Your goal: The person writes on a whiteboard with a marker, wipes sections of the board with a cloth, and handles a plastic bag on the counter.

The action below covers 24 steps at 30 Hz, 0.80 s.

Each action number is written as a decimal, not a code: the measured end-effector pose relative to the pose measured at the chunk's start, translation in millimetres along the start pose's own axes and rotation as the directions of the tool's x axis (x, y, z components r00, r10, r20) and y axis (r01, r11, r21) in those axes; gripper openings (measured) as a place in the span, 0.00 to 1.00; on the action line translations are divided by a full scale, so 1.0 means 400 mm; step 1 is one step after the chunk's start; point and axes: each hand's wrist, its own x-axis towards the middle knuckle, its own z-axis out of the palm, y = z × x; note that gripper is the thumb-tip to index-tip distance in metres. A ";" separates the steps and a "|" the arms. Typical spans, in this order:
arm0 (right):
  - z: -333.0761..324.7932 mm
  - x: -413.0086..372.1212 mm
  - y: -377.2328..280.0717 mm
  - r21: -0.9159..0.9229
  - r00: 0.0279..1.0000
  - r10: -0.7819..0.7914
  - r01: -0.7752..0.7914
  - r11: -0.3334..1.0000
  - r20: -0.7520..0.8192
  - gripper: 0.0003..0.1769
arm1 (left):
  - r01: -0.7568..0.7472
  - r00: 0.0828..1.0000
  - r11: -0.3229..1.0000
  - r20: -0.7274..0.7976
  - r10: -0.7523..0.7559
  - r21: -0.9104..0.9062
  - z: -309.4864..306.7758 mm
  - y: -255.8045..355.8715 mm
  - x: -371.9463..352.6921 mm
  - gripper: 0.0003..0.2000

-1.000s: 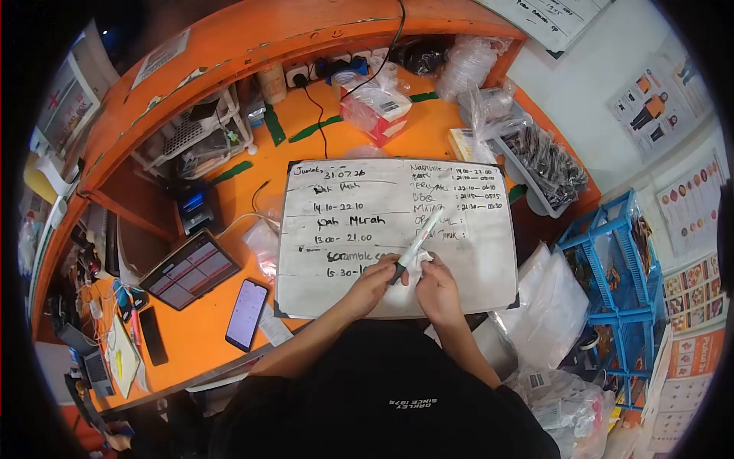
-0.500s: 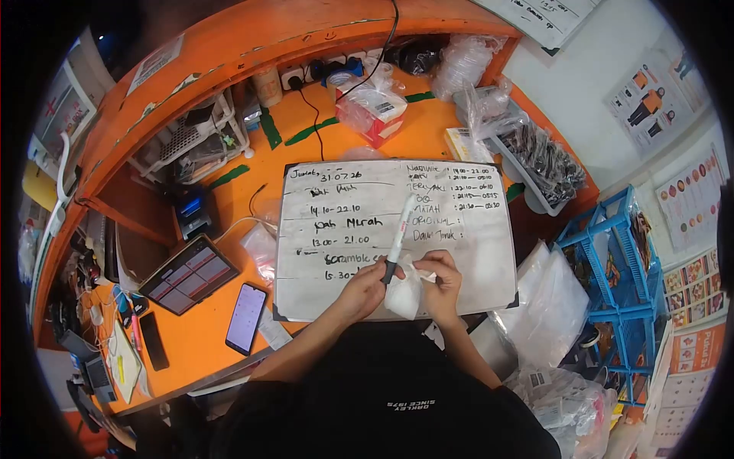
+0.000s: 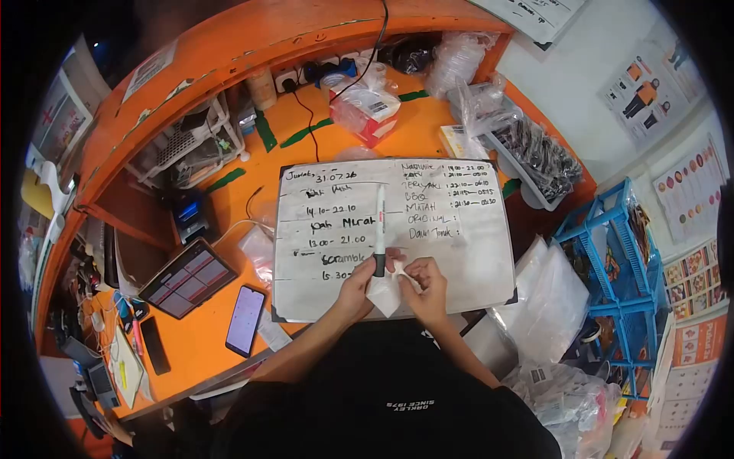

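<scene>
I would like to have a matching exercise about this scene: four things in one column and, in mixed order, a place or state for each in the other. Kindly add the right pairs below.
Column 1
1. marker
2. white tissue
3. whiteboard
4. phone with a lit screen

Column 2
A. covered in many places with dark handwriting
B. on the orange desk, near the tablet
C. in the left hand, dark end towards the person
D. pinched by the right hand

Right pairs: 1-C, 2-D, 3-A, 4-B
</scene>
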 end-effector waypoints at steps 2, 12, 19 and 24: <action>-0.001 -0.015 0.012 -0.039 0.996 0.091 -0.090 0.995 0.021 0.16 | -0.013 0.996 0.995 0.089 0.021 -0.095 -0.019 -0.022 0.001 0.14; -0.086 -0.032 -0.011 -0.006 0.679 0.654 -0.692 0.722 0.334 0.20 | -0.294 0.888 0.194 0.342 -0.308 0.936 0.022 0.082 -0.025 0.11; -0.367 0.065 -0.141 0.379 0.749 0.405 -0.221 0.899 -0.524 0.18 | 0.138 0.989 0.737 -0.131 -0.067 0.662 -0.215 0.252 -0.114 0.19; -0.361 0.214 0.105 -0.076 0.920 -0.028 -0.002 0.997 -0.392 0.11 | -0.064 0.867 0.301 -0.096 0.489 0.952 -0.170 0.123 -0.073 0.14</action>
